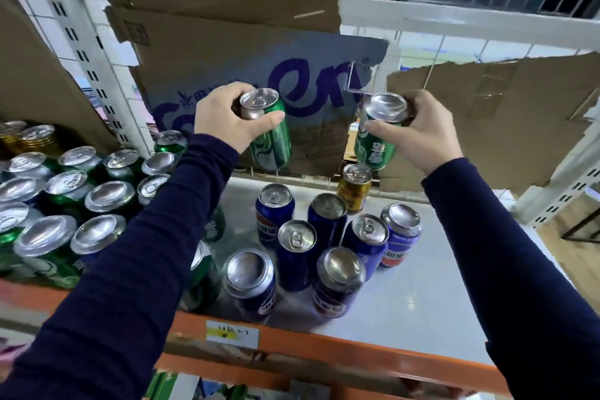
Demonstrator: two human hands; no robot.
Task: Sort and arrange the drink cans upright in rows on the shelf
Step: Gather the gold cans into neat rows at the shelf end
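Above the shelf [422, 312], our left hand [227, 117] grips one green can [272, 136]; our right hand [418, 130] grips another green can [376, 146].

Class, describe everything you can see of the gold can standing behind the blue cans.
The gold can stands upright on the grey shelf, close to the torn cardboard. Its body looks like shiny metal with dark, blurred print. The silver lid carries a pull tab. The blue cans stand just in front; whether they touch it cannot be told.

Green cans [276, 140] aloft, seemingly tilted
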